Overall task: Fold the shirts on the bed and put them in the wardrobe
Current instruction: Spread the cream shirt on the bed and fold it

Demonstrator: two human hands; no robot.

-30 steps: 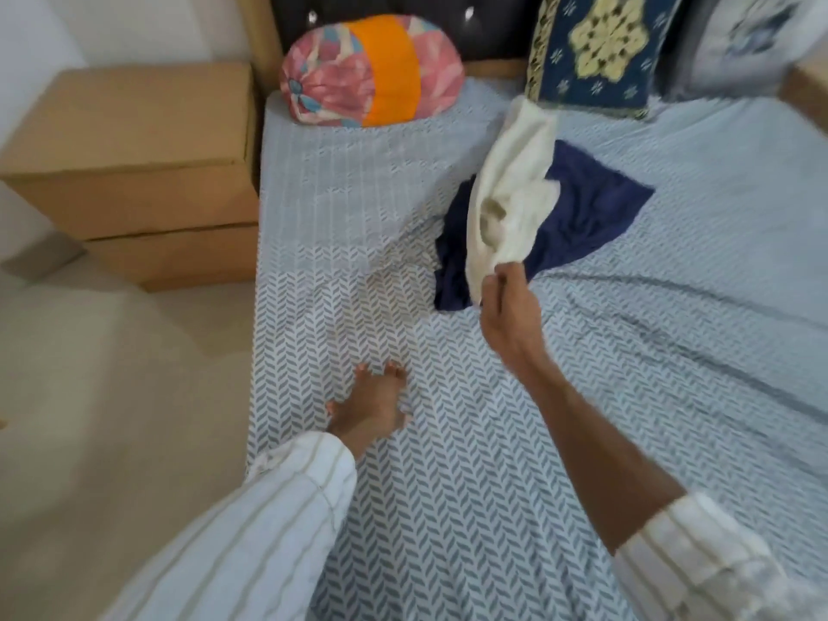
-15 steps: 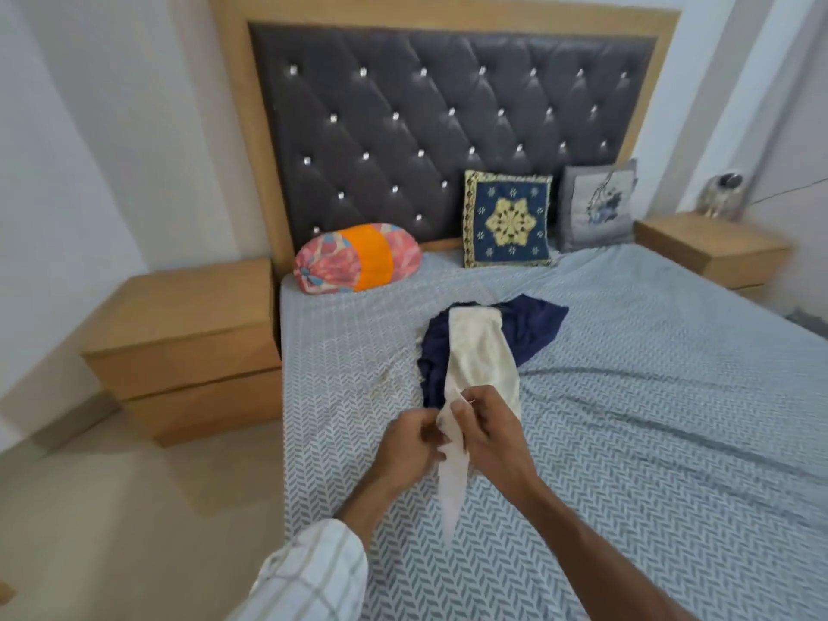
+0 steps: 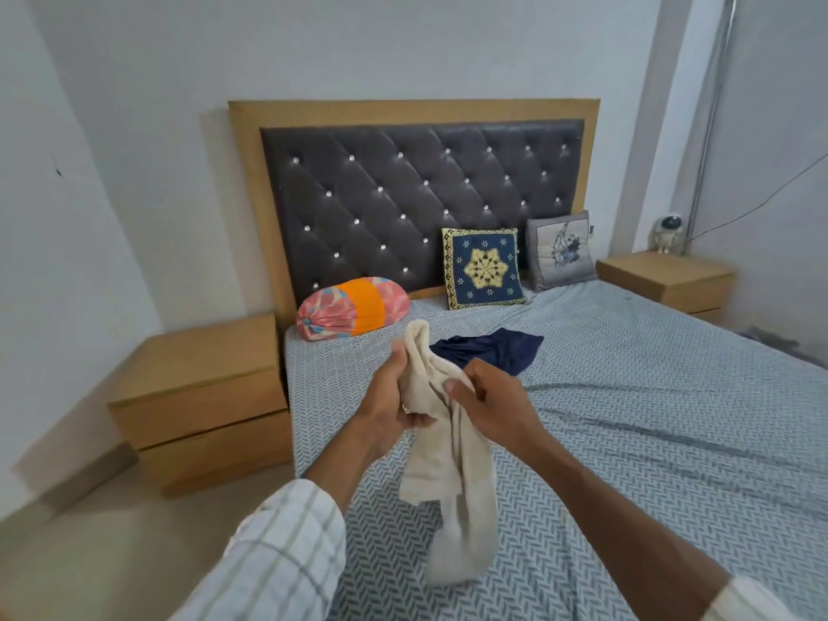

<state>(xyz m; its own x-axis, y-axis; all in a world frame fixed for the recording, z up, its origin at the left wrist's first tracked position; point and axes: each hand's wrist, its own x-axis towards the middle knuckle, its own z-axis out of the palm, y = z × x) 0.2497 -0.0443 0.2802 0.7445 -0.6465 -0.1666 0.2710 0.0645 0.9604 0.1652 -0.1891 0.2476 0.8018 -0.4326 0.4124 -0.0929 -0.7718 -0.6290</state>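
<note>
Fingers of our left hand [image 3: 389,396] curl round the upper part of a crumpled cream cotton shirt [image 3: 448,463], gripping it above the bed, while our right hand [image 3: 490,403] pinches the same cloth just beside it, thumb on top. We hold the shirt in the air, its lower end hanging down toward the grey-and-white herringbone bedsheet [image 3: 649,441]. Beyond our hands a dark navy shirt [image 3: 497,349] lies rumpled on the sheet. Further back we see a pink and orange bolster pillow [image 3: 351,313], a blue embroidered square cushion [image 3: 484,267] and a grey cushion [image 3: 560,251] against the dark tufted headboard [image 3: 403,195]. Wooden nightstands [image 3: 201,396] flank the bed.
</note>
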